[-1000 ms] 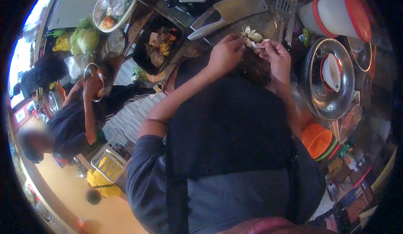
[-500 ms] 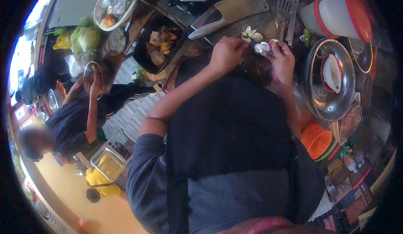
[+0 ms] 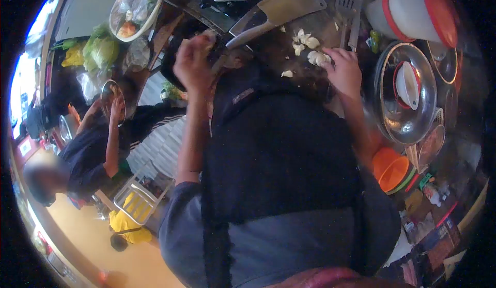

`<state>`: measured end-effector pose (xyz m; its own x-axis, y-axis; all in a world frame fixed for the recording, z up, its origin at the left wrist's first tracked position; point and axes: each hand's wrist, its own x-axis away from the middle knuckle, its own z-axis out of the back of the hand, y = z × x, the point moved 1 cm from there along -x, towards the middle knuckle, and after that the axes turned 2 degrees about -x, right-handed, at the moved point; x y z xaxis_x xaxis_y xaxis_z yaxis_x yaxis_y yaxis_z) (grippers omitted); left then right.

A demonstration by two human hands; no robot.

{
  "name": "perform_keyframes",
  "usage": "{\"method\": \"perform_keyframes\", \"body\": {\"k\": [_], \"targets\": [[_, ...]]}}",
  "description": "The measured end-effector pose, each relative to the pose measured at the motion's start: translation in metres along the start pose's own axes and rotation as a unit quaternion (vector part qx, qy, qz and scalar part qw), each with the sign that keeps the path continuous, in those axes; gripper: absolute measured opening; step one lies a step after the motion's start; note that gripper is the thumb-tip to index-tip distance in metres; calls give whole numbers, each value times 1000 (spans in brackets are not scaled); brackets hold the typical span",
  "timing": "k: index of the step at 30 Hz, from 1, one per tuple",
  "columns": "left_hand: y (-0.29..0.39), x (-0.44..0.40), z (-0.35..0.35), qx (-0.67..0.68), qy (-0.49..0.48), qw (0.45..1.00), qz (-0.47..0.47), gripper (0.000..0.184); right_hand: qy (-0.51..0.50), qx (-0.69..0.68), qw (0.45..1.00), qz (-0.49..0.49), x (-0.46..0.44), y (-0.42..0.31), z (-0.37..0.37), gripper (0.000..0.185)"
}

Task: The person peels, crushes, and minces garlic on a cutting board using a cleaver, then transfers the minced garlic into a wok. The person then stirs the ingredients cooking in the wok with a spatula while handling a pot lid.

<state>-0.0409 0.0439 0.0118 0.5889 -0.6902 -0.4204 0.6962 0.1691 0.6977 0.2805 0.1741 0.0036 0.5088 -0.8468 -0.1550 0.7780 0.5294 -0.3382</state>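
My left hand (image 3: 192, 63) is raised over the black bin (image 3: 173, 73), fingers closed, with a pale scrap that looks like garlic peel (image 3: 209, 35) at the tips. It hides most of what lies in the bin. On the dark worktop, my right hand (image 3: 344, 70) has its fingertips closed on some white garlic cloves (image 3: 318, 58). More garlic cloves (image 3: 308, 40) lie just beyond, and a single piece of garlic (image 3: 287, 74) sits nearer to me. Above them rests a cleaver (image 3: 292, 9), its handle pointing left.
A slotted spatula (image 3: 349, 3) lies right of the cleaver. Farther right are white tubs with red rims (image 3: 408, 14), a large metal bowl (image 3: 403, 122) and an orange bowl (image 3: 390, 169). At left stand a basin of bagged food (image 3: 135, 11) and a lettuce (image 3: 101, 52); another person (image 3: 88, 143) holds a round dish.
My left hand has moved left from the garlic to above the black bin. My right hand has stayed by the garlic, now lower against the cloves on the worktop.
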Motion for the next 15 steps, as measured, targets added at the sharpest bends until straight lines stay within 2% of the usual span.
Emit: {"method": "perform_keyframes", "body": {"k": [1, 2, 3, 4, 5, 7, 8, 10, 12, 15], "targets": [[-15, -4, 10, -28, 4, 987, 161, 21, 0, 0, 1000, 1, -1, 0, 0, 28], [-32, -7, 19, -28, 5, 986, 161, 21, -33, -5, 999, -13, -2, -1, 0, 27], [-52, -7, 26, -99, -13, 975, 197, 22, -65, -10, 997, -26, -3, -1, -1, 25], [-61, -6, 30, -168, -32, 957, 233, 24, -65, -11, 997, -25, -4, -1, -2, 25], [-67, -3, 30, -168, -32, 957, 232, 24, -74, -15, 997, -33, -5, 2, -4, 24], [-63, -4, 29, -213, -14, 963, 164, 22, -81, -16, 996, -44, -7, 4, -8, 23], [-60, -3, 24, -211, -15, 963, 165, 22, -55, -36, 998, -15, -7, 2, -9, 20], [-14, -4, 2, -112, -51, 990, 69, 20, -32, -54, 998, 16, -6, 1, -9, 17], [40, 2, -18, -35, -127, 991, 23, 19, -29, -40, 997, 61, -5, 0, -8, 17], [86, 22, -56, 64, -270, 959, -58, 24, -62, -60, 996, 35, -8, -5, -1, 15]]}}
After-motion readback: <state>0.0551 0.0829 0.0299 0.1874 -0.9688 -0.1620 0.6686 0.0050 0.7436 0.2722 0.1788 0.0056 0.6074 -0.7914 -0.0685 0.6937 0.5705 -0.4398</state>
